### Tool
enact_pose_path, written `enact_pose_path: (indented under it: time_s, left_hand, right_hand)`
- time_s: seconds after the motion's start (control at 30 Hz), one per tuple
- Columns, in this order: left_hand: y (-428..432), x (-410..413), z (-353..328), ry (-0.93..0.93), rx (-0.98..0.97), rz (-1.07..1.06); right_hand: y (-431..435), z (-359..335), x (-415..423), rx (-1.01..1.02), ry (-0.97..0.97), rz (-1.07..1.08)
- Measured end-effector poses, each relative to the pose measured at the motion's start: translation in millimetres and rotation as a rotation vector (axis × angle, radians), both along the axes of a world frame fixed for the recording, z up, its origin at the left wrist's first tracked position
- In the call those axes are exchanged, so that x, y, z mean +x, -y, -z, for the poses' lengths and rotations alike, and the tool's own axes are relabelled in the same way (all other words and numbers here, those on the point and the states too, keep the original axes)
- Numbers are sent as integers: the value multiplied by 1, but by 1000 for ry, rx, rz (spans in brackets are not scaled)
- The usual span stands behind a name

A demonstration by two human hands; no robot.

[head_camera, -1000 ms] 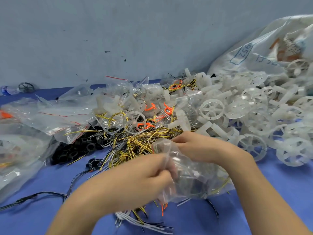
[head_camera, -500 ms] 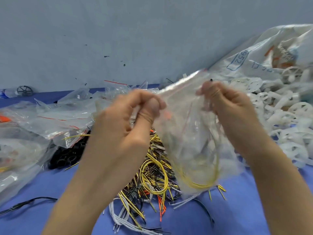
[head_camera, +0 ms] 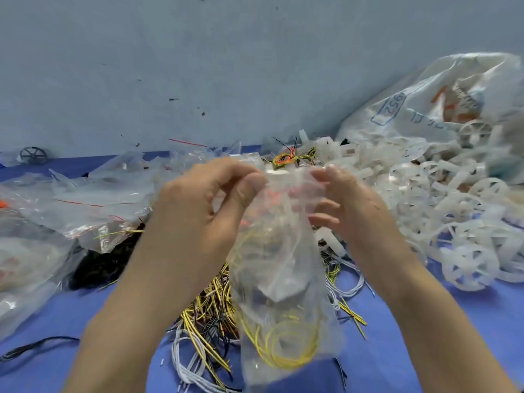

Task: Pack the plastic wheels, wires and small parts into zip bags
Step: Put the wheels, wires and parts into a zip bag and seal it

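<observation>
Zip bag (head_camera: pixel 280 279): up off the table, hangs straight down from fingertips of both hands, mouth at top btwn them. Clear plastic, blurred; bottom end sags well below the wrists.

L hand (head_camera: pixel 198 211): clenched, thumb + forefinger pinching bag's top edge at its left corner.

R hand (head_camera: pixel 348 205): grasping same top edge at right corner, forefinger tip on the rim, other fingers (head_camera: pixel 323 219) curled against bag's side.

Inside bag, far below the fingers: coil of yellow wire (head_camera: pixel 286 350) at the bottom, pale bits above it, orange smudge just under L thumb. Too blurred to say what those are.

Under the hands, on blue table cover (head_camera: pixel 397 350): loose wires (head_camera: pixel 209 316), yellow-black, black + white, tangled, beneath L wrist and behind bag.

Right of R fingers: heap of white plastic wheels (head_camera: pixel 453 211) w/ spokes + other white pcs, all touching. Beyond that heap, against wall (head_camera: pixel 198 66): big printed sack (head_camera: pixel 425 109), slumped.

Just past the fingertips, farther from body: small orange-yellow wire bundle (head_camera: pixel 286 158).

Left of L fingers: heap of clear bags (head_camera: pixel 93 194) w/ red seal lines; under its near edge, black small parts (head_camera: pixel 105 262).

Far left by wall: lone black wheel (head_camera: pixel 33 156).
</observation>
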State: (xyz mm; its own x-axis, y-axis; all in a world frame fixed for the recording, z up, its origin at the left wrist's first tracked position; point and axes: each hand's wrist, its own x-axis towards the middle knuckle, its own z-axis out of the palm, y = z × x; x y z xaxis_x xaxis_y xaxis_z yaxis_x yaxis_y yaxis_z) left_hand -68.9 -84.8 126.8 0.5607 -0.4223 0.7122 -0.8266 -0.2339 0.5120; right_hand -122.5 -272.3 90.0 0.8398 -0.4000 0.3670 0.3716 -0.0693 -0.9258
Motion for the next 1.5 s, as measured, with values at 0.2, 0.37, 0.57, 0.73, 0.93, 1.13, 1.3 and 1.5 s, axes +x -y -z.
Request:
enact_pose_path:
  time_s: [0.2, 0.37, 0.57, 0.73, 0.93, 1.13, 1.3, 1.5]
  left_hand:
    - [-6, 13, 16, -78, -46, -33]
    - [-12, 11, 18, -106, -62, 46]
    - [-34, 20, 14, -41, -35, -37]
    - [-31, 20, 15, 11, -8, -97]
    - [-28, 22, 19, 18, 3, -113]
    - [-29, 23, 20, 48, 1, -166]
    - [-25, 22, 20, 19, 11, -214]
    - [-6, 17, 11, 5, 136, -248]
  right_hand:
    - [-3, 21, 3, 89, -85, 7]
    - [-10, 22, 6, 133, -94, -85]
    - [-3, 8, 4, 233, 79, -23]
    - [-2, 5, 2, 272, 44, -62]
    - [-5, 7, 5, 264, -86, -28]
    - [-3, 8, 6, 151, 25, 110]
    - [-6, 12, 9, 57, 86, 193]
    - [-11, 17, 14, -109, 71, 220]
